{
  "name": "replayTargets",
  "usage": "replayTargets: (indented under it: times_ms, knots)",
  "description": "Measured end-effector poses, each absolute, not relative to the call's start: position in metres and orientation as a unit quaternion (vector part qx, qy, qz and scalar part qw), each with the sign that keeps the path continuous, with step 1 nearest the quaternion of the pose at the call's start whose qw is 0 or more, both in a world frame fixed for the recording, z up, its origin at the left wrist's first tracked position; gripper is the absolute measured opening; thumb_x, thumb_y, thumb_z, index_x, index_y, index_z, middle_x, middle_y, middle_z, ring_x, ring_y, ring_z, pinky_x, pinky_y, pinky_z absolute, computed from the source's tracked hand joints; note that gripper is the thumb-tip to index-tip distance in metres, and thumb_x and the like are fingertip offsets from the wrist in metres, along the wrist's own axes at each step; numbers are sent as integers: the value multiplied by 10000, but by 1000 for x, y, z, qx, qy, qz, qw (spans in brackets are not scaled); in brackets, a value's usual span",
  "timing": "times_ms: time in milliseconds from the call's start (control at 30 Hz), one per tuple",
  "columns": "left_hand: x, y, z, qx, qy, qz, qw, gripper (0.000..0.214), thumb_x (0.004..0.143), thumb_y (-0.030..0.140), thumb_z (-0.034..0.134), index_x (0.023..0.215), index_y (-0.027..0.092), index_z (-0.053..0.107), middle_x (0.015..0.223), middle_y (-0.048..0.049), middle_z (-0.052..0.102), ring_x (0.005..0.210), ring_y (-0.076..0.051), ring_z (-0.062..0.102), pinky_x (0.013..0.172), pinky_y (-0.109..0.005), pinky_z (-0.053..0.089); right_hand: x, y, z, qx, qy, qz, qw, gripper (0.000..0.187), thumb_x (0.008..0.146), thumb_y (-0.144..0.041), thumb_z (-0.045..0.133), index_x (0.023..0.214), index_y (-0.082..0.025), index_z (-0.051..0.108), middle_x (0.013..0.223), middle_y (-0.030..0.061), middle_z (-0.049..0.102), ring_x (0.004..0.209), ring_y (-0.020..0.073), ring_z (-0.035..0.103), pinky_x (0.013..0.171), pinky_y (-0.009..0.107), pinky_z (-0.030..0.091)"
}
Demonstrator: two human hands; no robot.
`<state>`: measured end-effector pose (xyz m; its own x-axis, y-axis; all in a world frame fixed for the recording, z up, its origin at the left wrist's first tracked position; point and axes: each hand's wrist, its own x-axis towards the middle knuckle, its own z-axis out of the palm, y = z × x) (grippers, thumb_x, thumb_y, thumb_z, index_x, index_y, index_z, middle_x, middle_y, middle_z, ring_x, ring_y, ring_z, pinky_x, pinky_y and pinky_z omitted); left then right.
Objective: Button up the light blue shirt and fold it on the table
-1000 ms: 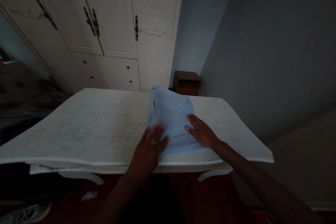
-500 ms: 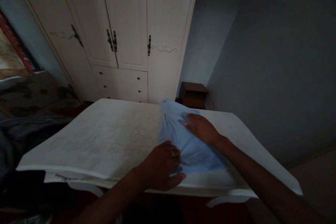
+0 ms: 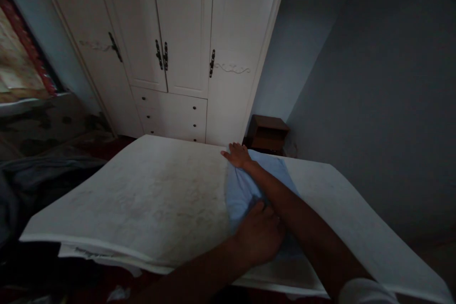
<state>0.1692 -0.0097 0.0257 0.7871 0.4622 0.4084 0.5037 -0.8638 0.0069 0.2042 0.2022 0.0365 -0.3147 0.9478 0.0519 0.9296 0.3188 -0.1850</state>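
Note:
A light blue piece of clothing or cloth (image 3: 239,195) lies across the white tabletop (image 3: 171,175), with creases running through it. Flat on its far left corner rests my right hand (image 3: 238,155), fingers spread and gripping nothing. My left hand (image 3: 261,232) presses on the nearer part of the cloth, beneath my right forearm. Its fingers look bent, but shadow and the forearm hide them in part. The near right part of the cloth is covered by both arms.
A white wardrobe (image 3: 185,23) with dark handles stands behind the table. Right of it is a small brown cabinet (image 3: 268,132). Dark fabric (image 3: 53,175) is heaped at the left, beside a patterned curtain (image 3: 17,57). A grey wall (image 3: 384,104) rises on the right.
My right hand has moved left and away from me to the cloth's far edge. My left hand has shifted right along the near part, so the forearms now overlap. The view has shifted slightly.

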Motion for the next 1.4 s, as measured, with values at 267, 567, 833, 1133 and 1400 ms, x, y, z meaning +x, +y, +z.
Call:
replayTargets:
  times_ms: [267,567,833,1133,1400]
  knots:
    - [165,-18,19,-945,-284,-162,11,680,908,589,352,1383,112,448,1411,-158,486,1336,-304,378,1143,-504,175,216,206,11,-581,-801,64,127,686,969,-590,177,1452,-133,345,1528,157,330,1427,272,255,1156,476,140]
    - [167,-20,22,-960,-254,-120,-22,797,789,734,447,1410,234,449,1493,-145,389,1391,-392,265,1111,-624,130,218,211,3,-575,-796,61,179,632,975,-577,194,1400,-174,431,1481,116,420,1401,247,309,1147,441,178]
    - [166,-17,25,-963,-243,-107,-35,731,821,689,442,1391,232,470,1479,-141,409,1399,-380,262,1134,-618,78,231,207,14,-572,-757,98,300,502,1025,-384,141,1249,-211,556,1228,51,642,1178,146,543,1030,274,376]
    - [166,-18,24,-960,-253,-110,-44,796,824,730,379,1436,222,386,1506,-167,356,1411,-391,238,1120,-613,108,290,198,14,-551,-794,87,243,614,992,-537,197,1355,-140,493,1456,100,460,1374,176,369,1140,316,254]
    - [165,-17,29,-962,-253,-75,-73,862,813,789,237,1457,230,363,1544,-161,280,1433,-390,182,1140,-603,55,370,169,20,-593,-782,96,169,872,886,-732,231,1420,-70,420,1491,181,386,1423,307,271,1176,459,192]
